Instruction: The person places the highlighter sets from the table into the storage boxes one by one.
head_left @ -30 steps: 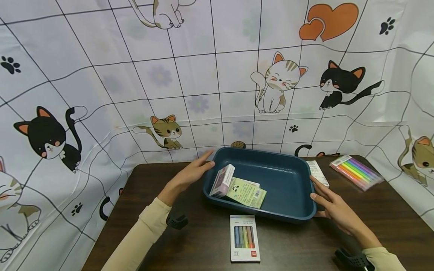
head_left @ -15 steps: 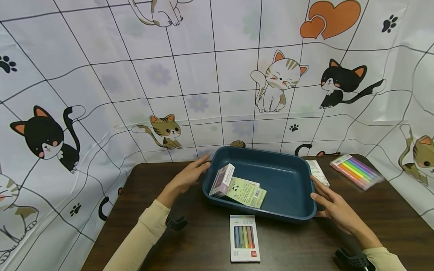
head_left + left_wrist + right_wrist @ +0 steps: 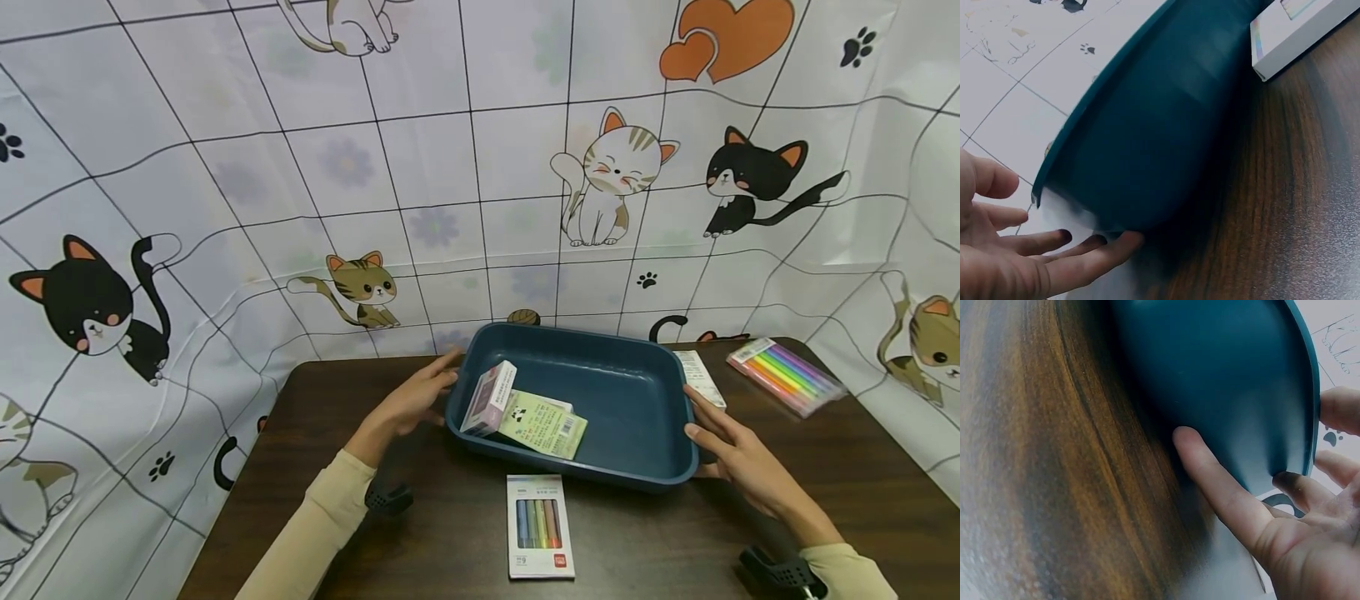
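Note:
A dark blue rectangular tray (image 3: 630, 412) stands between my two hands. My left hand (image 3: 412, 400) is at its left end, fingers spread; in the left wrist view the fingertips (image 3: 1129, 240) lie by the lower wall. At the right end my right hand (image 3: 738, 454) has its thumb and fingers along the outer wall, and the right wrist view shows one fingertip (image 3: 1188, 437) low against the side. Inside the tray, at the left, a pinkish boxed item (image 3: 491, 400) leans on the wall beside a light green card-like packet (image 3: 543, 425), which partly covers something white.
A white box of coloured pens (image 3: 540, 525) lies in front of the tray on the dark wooden table (image 3: 450, 542). Behind my right hand are a white printed packet (image 3: 699, 379) and a clear pack of rainbow-coloured pens (image 3: 787, 375). A cat-patterned curtain (image 3: 450, 183) hangs behind.
My left hand has drawn back from the tray's left rim, moving down and slightly left. My right hand and the tray have hardly moved; the head view has shifted a little.

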### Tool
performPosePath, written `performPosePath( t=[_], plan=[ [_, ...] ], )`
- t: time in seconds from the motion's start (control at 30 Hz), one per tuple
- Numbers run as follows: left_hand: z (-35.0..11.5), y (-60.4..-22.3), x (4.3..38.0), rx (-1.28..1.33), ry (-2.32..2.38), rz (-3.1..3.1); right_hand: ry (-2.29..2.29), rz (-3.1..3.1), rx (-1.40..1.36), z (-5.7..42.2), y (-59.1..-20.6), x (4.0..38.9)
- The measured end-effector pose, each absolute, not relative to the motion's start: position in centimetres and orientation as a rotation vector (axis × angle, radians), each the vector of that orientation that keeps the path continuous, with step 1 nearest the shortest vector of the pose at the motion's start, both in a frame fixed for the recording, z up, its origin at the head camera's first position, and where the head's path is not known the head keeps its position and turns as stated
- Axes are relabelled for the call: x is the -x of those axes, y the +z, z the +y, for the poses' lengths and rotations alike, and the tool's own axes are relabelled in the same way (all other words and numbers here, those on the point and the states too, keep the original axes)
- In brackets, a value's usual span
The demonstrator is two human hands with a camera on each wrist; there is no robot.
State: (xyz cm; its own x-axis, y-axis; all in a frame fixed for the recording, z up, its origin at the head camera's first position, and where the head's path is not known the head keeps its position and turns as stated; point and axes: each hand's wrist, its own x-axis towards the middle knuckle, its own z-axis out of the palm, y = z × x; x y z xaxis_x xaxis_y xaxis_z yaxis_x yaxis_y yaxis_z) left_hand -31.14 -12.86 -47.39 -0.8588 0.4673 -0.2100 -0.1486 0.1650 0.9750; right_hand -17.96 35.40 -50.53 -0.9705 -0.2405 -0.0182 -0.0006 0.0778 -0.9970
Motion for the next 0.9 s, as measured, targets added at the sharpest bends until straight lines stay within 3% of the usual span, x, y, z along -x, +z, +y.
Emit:
performPosePath(
  t=[0.9],
  plan=[
    [-14.1,-49.8,31.2,-0.363,1.807,1.751,-2.036,2.218,0.271,35.6,-51.3,17.9]
  ],
)
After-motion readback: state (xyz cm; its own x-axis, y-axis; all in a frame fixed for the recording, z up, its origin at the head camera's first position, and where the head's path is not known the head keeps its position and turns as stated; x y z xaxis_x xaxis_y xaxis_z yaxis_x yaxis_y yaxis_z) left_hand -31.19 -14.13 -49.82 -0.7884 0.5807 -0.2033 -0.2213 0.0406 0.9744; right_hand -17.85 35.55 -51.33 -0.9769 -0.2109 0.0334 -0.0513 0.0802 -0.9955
